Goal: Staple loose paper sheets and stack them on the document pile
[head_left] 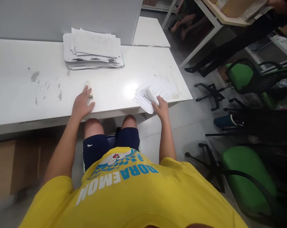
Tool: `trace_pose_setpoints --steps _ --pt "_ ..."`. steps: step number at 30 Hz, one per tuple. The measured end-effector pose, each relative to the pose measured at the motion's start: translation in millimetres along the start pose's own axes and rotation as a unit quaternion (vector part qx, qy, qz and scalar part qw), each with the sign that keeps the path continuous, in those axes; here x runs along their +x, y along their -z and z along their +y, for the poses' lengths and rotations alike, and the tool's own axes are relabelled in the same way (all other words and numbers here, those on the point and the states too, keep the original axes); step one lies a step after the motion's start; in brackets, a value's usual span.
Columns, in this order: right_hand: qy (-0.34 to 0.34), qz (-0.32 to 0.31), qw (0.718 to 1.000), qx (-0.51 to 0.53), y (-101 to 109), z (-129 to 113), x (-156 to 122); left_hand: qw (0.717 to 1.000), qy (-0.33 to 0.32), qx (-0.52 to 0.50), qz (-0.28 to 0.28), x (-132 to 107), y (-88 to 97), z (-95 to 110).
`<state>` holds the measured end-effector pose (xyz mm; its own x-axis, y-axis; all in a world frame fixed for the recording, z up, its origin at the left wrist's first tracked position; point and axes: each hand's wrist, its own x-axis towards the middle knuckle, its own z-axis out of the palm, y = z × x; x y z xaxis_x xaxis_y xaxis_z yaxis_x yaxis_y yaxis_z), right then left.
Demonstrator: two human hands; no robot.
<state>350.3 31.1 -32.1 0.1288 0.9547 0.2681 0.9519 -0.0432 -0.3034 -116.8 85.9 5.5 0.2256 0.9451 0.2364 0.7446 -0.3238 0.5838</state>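
On the white table [105, 85] lies a small cream oblong object [88, 84] with a dark metallic bit at its near end; its kind I cannot make out. My left hand [81, 104] rests over its left side, fingertips touching it and the thumb spread apart near its lower end. Close to the table's front edge, my right hand [162, 109] grips a few loose paper sheets [143, 100] by their right side. One of those sheets is curled up under the thumb and fingers. Print shows on the lower sheets.
Behind stands a thick stack of papers [93, 46] against a grey partition [62, 19]. Grey smudges mark the tabletop at left. Cardboard boxes [12, 167] sit below the table. Green chairs [248, 177] and a standing person's legs [224, 47] are at the right.
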Motion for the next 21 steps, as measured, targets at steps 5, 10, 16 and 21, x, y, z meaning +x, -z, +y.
trace_pose_setpoints --steps 5,10,16,21 --pt "-0.078 0.146 0.986 0.01 7.5 -32.9 -0.3 1.0 -0.006 0.019 0.001 -5.7 -0.3 5.6" --pt "-0.055 0.132 0.989 0.027 6.0 -68.4 -7.7 1.0 -0.011 0.0 0.006 -6.4 1.2 1.9" --pt "-0.047 0.165 0.985 0.032 10.7 -111.1 -31.7 1.0 -0.013 -0.002 0.0 -6.4 0.1 0.3" --pt "0.097 -0.002 0.995 0.032 3.5 -168.5 -51.8 0.999 -0.015 -0.052 -0.001 -6.4 1.3 -3.3"
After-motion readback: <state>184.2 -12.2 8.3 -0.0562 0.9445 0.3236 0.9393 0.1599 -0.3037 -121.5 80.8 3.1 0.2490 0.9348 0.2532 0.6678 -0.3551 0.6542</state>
